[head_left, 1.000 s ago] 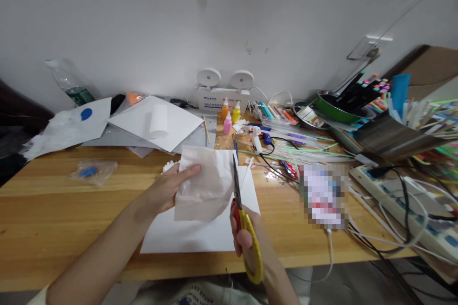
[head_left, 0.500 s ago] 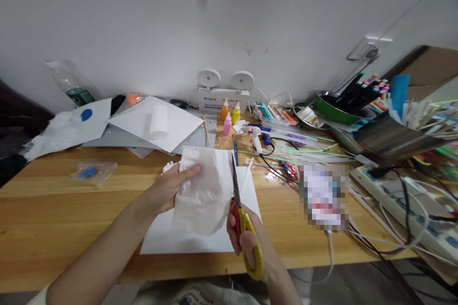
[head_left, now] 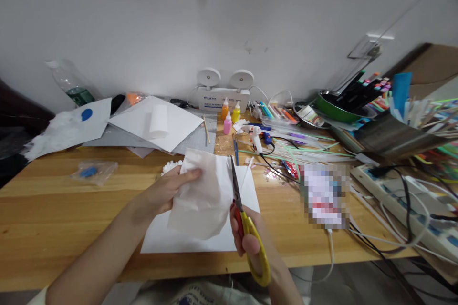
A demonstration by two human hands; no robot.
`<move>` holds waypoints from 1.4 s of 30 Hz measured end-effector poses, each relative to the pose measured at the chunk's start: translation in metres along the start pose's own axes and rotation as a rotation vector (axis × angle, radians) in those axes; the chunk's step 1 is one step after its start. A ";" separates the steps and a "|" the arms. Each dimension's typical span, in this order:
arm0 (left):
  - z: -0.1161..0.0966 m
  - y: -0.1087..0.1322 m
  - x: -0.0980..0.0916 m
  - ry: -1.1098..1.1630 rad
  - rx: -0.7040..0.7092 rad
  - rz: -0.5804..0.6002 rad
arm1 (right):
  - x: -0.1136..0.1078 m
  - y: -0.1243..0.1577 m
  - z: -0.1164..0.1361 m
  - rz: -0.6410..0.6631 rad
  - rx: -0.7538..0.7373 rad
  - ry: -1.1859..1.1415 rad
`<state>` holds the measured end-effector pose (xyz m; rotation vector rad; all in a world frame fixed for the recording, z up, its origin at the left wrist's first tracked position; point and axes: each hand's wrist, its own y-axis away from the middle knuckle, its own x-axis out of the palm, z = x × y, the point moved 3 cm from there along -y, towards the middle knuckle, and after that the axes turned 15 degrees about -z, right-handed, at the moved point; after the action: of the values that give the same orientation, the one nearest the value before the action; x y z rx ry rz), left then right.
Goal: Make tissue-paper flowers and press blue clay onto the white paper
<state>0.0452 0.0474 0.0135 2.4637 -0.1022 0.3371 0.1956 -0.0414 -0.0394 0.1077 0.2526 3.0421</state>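
Observation:
My left hand (head_left: 168,191) is closed on the left edge of a thin white tissue sheet (head_left: 205,195), holding it up over a white paper sheet (head_left: 195,236) that lies on the wooden table (head_left: 53,209). My right hand (head_left: 252,243) grips yellow-and-red-handled scissors (head_left: 246,226). Their blades point away from me and run along the tissue's right edge.
White papers and a tissue roll (head_left: 158,121) lie at the back left, near a plastic bottle (head_left: 71,83). Small paint bottles (head_left: 229,114), a glue gun (head_left: 255,137), markers, straws, a green bowl (head_left: 334,107), a power strip (head_left: 404,200) and cables crowd the right. A small bag (head_left: 93,170) lies left.
The tissue has tilted and shifted slightly left and down in my left hand. The scissors have moved a little toward me along its right edge.

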 end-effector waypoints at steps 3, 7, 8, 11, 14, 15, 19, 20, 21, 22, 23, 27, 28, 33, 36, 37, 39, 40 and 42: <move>0.000 0.000 0.000 0.002 -0.017 -0.009 | -0.001 -0.001 -0.010 -0.006 -0.004 -0.038; 0.001 -0.001 -0.001 0.001 -0.014 0.009 | -0.002 -0.001 -0.022 -0.045 0.017 -0.090; 0.001 -0.001 -0.001 -0.001 -0.013 0.020 | -0.002 -0.001 -0.024 -0.049 0.036 -0.093; 0.001 -0.002 0.000 -0.005 -0.003 0.038 | -0.002 -0.001 -0.023 -0.087 0.058 -0.080; 0.001 -0.003 0.000 0.003 -0.013 0.029 | -0.001 -0.002 -0.020 -0.120 0.084 -0.067; 0.002 -0.004 0.000 0.006 -0.019 0.027 | 0.000 -0.003 -0.019 -0.123 0.112 -0.067; 0.003 -0.007 -0.002 0.009 -0.027 0.020 | 0.000 -0.005 -0.019 -0.130 0.158 -0.095; 0.004 -0.008 -0.003 0.004 -0.027 0.016 | 0.000 -0.005 -0.018 -0.115 0.151 -0.114; 0.004 -0.008 -0.004 -0.003 -0.025 0.012 | 0.000 -0.005 -0.018 -0.096 0.142 -0.130; 0.005 -0.009 -0.004 -0.014 -0.023 0.007 | 0.000 -0.004 -0.017 -0.074 0.134 -0.139; 0.005 -0.010 -0.005 -0.026 -0.020 0.000 | 0.000 -0.004 -0.016 -0.053 0.128 -0.140; 0.006 -0.011 -0.006 -0.063 -0.012 -0.020 | 0.001 -0.003 -0.016 -0.041 0.122 -0.113; 0.006 -0.011 -0.006 -0.069 -0.015 -0.016 | 0.001 -0.003 -0.016 -0.047 0.121 -0.120; 0.009 -0.014 -0.006 -0.083 -0.038 0.017 | 0.001 -0.005 -0.018 -0.055 0.099 -0.170; 0.010 -0.016 -0.007 -0.078 -0.038 0.026 | -0.001 -0.005 -0.020 -0.091 0.132 -0.165; 0.011 -0.016 -0.007 -0.076 -0.034 0.029 | -0.001 -0.005 -0.021 -0.105 0.144 -0.168; 0.011 -0.017 -0.007 -0.073 -0.025 0.037 | -0.001 -0.006 -0.024 -0.120 0.166 -0.180; 0.012 -0.018 -0.007 -0.071 -0.020 0.045 | 0.000 -0.007 -0.024 -0.132 0.172 -0.184; 0.013 -0.021 -0.006 -0.071 -0.014 0.071 | 0.001 -0.010 -0.026 -0.150 0.177 -0.183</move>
<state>0.0455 0.0564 -0.0102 2.4624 -0.2221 0.2791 0.1936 -0.0359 -0.0667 0.3595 0.4914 2.8324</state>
